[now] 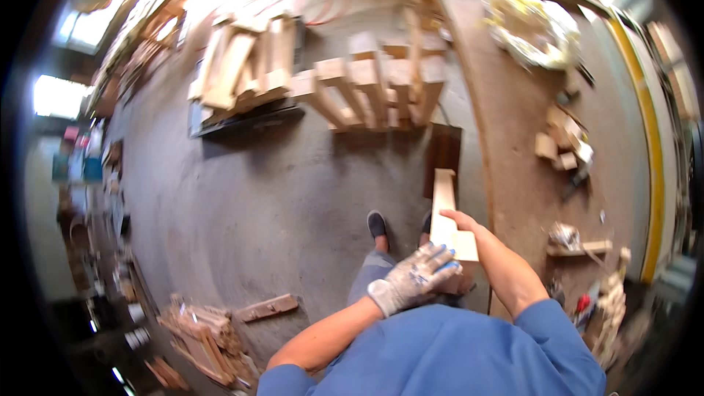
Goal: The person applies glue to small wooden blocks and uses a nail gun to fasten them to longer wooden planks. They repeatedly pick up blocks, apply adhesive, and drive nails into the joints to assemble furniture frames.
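Note:
In front of my body, a pale squared wooden post (443, 194) with a wider block at its near end points away from me. My left hand (419, 276), in a dirty whitish glove with blue on the fingers, grips the near block from its left side. Bare, my right hand (465, 224) closes round the post from the right, partly behind the block, so most of its fingers are hidden. The post's far end reaches over a dark brown panel (444, 145) on the floor.
Ahead, several wooden frames (345, 81) stand in a row. Further left, more lumber (238, 66) rests on a dark pallet (253, 122). Offcuts (563, 136) and a clear plastic bag (539, 29) lie at right. Scrap wood (205, 337) is piled at lower left, beside a loose board (268, 307).

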